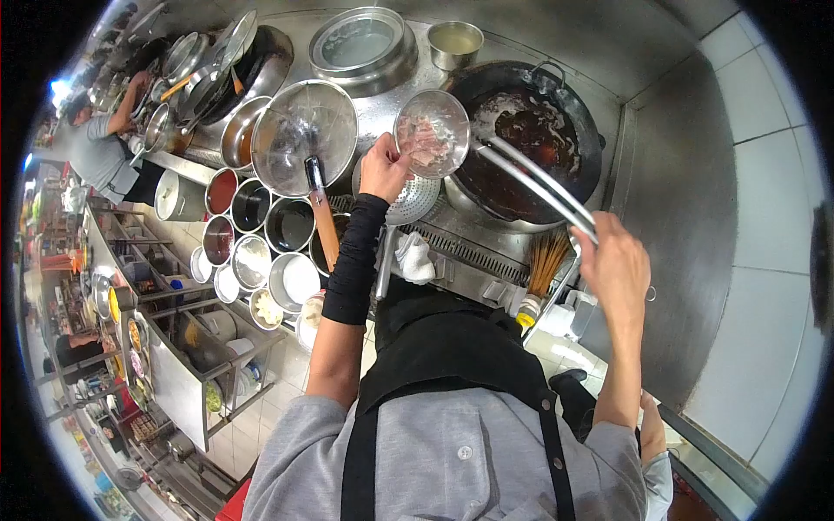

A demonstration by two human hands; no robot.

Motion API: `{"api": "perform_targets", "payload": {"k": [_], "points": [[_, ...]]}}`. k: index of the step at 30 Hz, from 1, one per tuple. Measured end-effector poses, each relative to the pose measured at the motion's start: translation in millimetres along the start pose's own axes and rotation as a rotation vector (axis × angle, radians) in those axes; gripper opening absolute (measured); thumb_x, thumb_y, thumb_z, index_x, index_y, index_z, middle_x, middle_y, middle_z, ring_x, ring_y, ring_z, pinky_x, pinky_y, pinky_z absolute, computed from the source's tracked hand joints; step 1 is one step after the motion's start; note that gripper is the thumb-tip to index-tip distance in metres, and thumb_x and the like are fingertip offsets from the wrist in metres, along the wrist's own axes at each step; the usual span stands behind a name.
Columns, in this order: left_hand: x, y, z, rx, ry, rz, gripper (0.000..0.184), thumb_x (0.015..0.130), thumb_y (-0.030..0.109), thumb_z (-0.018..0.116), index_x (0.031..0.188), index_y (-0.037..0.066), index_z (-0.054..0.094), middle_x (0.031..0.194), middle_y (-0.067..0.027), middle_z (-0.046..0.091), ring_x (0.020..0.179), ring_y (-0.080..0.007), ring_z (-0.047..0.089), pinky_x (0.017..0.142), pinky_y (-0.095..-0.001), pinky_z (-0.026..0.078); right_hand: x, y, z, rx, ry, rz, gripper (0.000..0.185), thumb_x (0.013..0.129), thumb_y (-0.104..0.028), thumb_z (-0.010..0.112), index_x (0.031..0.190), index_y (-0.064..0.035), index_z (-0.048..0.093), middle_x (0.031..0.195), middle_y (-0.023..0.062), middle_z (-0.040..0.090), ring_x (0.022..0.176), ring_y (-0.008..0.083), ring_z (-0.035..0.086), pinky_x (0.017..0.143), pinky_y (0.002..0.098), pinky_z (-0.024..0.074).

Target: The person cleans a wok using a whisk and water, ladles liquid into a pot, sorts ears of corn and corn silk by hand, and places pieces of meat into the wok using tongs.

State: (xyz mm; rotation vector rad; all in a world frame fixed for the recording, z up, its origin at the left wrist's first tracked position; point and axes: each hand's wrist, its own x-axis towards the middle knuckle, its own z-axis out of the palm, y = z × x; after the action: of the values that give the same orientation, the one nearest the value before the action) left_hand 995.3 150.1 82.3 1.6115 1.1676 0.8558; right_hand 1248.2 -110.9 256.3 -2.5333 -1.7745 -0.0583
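Note:
My left hand (pixel 385 170) grips the rim of a small clear bowl (pixel 459 148) with pinkish slices of raw meat (pixel 424 141) in it. The bowl is held up by the left edge of a large black wok (pixel 593 165), which holds dark brown liquid (pixel 530 130) with pale foam. In my right hand (pixel 615 265) is a pair of long metal tongs (pixel 543 187), its tips over the wok's left side close to the bowl. Below the bowl, a perforated ladle (pixel 415 201) is partly hidden by it and by my left hand.
A wire strainer (pixel 306 122) with a wooden handle lies left of my left arm, above several seasoning pots (pixel 252 260). A lidded steel pot (pixel 363 43) and a small metal cup (pixel 455 43) stand behind. A bamboo brush (pixel 547 260) rests at the front edge. Another person (pixel 104 143) works far left.

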Motion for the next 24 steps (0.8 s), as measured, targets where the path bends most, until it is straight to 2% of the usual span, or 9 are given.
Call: {"api": "perform_targets", "payload": {"k": [3, 6, 9, 12, 14, 18, 21, 22, 24], "points": [[3, 8, 2, 0.104, -0.01, 0.091, 0.022, 0.084, -0.001, 0.064, 0.078, 0.002, 0.043, 0.065, -0.0084, 0.058, 0.059, -0.0185, 0.07, 0.048, -0.0316, 0.052, -4, -24, -5, -0.04, 0.032, -0.163, 0.023, 0.093, -0.026, 0.068, 0.093, -0.0035, 0.061, 0.084, 0.0123, 0.065, 0.074, 0.0302, 0.071, 0.065, 0.0421, 0.0574], [7, 22, 10, 0.22, -0.004, 0.133, 0.022, 0.084, -0.001, 0.065, 0.079, 0.0, 0.043, 0.066, -0.0092, 0.058, 0.059, -0.0183, 0.07, 0.05, -0.0329, 0.056, 3, -32, 12, -0.156, 0.07, -0.266, 0.019, 0.094, -0.025, 0.066, 0.09, -0.0068, 0.061, 0.081, 0.0089, 0.063, 0.072, 0.023, 0.07, 0.065, 0.0386, 0.0576], [26, 3, 19, -0.043, 0.057, -0.081, 0.021, 0.084, -0.001, 0.065, 0.079, -0.001, 0.044, 0.068, -0.0103, 0.059, 0.06, -0.0188, 0.069, 0.05, -0.0342, 0.059, -5, -25, -5, -0.099, 0.061, -0.168, 0.021, 0.093, -0.025, 0.067, 0.089, -0.0046, 0.061, 0.082, 0.0107, 0.065, 0.072, 0.0276, 0.071, 0.066, 0.0404, 0.0576], [34, -20, 22, -0.114, 0.054, -0.101, 0.022, 0.084, -0.002, 0.066, 0.078, -0.001, 0.045, 0.072, -0.012, 0.059, 0.06, -0.0201, 0.069, 0.05, -0.0351, 0.061, -17, -7, -11, -0.069, -0.051, -0.001, 0.023, 0.091, -0.023, 0.069, 0.092, -0.0014, 0.064, 0.086, 0.0137, 0.068, 0.076, 0.0333, 0.072, 0.066, 0.0422, 0.0577], [35, -24, 20, -0.075, 0.031, -0.109, 0.024, 0.084, -0.002, 0.067, 0.077, -0.001, 0.044, 0.071, -0.0111, 0.057, 0.061, -0.0203, 0.069, 0.051, -0.0354, 0.062, -18, 10, 0, -0.074, -0.095, 0.026, 0.024, 0.091, -0.022, 0.07, 0.095, 0.0003, 0.065, 0.089, 0.0161, 0.07, 0.078, 0.0361, 0.073, 0.067, 0.0431, 0.0578], [28, -30, 23, -0.203, 0.003, -0.135, 0.029, 0.085, -0.001, 0.068, 0.074, 0.0, 0.041, 0.071, -0.0124, 0.059, 0.061, -0.021, 0.07, 0.051, -0.0354, 0.062, -17, 36, 40, -0.108, -0.207, 0.113, 0.027, 0.091, -0.026, 0.07, 0.095, -0.0001, 0.065, 0.092, 0.019, 0.071, 0.083, 0.0393, 0.071, 0.071, 0.0464, 0.0569], [25, -35, 24, -0.041, -0.001, -0.052, 0.028, 0.087, 0.01, 0.071, 0.077, -0.002, 0.048, 0.065, -0.014, 0.062, 0.059, -0.0236, 0.073, 0.053, -0.0372, 0.055, -22, 36, 42, -0.169, -0.131, 0.14, 0.027, 0.091, -0.023, 0.071, 0.098, 0.0024, 0.066, 0.09, 0.0199, 0.07, 0.08, 0.0381, 0.073, 0.068, 0.0454, 0.0578], [14, -11, 23, 0.029, 0.011, -0.029, 0.024, 0.084, 0.01, 0.069, 0.077, 0.0, 0.048, 0.065, -0.0177, 0.062, 0.058, -0.0285, 0.071, 0.057, -0.0404, 0.053, -21, 33, 37, -0.153, -0.117, 0.136, 0.027, 0.092, -0.024, 0.07, 0.098, 0.0025, 0.066, 0.09, 0.0198, 0.07, 0.08, 0.0379, 0.073, 0.068, 0.0453, 0.0579], [14, -14, 25, 0.173, 0.013, 0.086, 0.021, 0.081, 0.01, 0.067, 0.077, 0.001, 0.048, 0.065, -0.02, 0.061, 0.06, -0.0341, 0.069, 0.061, -0.0432, 0.052, -20, 22, 15, -0.119, -0.095, 0.138, 0.029, 0.092, -0.025, 0.07, 0.098, 0.0027, 0.065, 0.09, 0.0195, 0.069, 0.079, 0.0374, 0.073, 0.068, 0.045, 0.058]]}}
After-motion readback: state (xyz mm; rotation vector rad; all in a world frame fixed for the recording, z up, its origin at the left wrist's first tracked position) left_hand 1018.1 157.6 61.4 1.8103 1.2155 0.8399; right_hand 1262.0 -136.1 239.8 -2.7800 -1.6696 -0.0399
